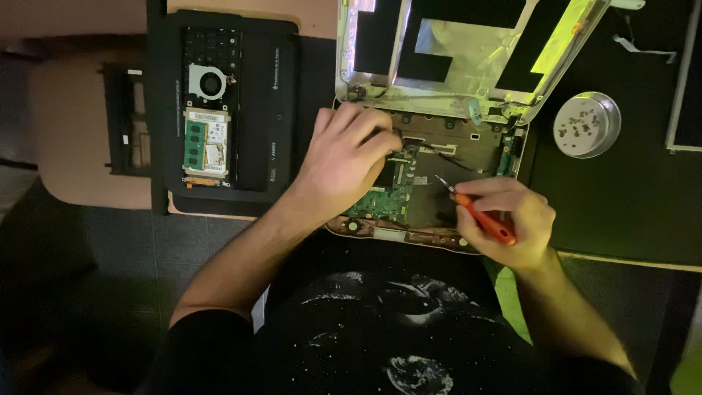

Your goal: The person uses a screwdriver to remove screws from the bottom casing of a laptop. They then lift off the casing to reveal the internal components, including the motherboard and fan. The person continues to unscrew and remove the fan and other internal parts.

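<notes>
A dark work mat [629, 183] covers the table on the right side, and its near edge runs just beyond the person's right wrist. To the left, a pale tabletop [66, 132] shows under a black laptop base [219, 110] lying bottom-up, with its round fan [209, 80] and green memory board [196, 143] exposed. A black plastic frame piece [121, 121] lies just beside it, further left. The floor below is dark grey tile, and the light is dim.

In the middle sits an opened laptop chassis [431, 139] with a green circuit board [384, 201] inside it; its pale lid shell [468, 51], stripped of the screen, stands open behind it. The left hand [344, 164] rests on the chassis, fingers curled down onto the parts near the hinge edge (what the fingertips pinch, if anything, is hidden by the hand itself). The right hand [512, 219] is wrapped around an orange-handled screwdriver [482, 216], thumb and fingers closed on the handle. The thin metal tip points up and to the left over the dark inner area of the chassis, just right of the circuit board and close to the left hand.

On the mat, well to the right of the chassis, stands a small round white dish [586, 124] holding a scatter of tiny dark screws. A flat panel edge [684, 80] lies at the far right.
</notes>
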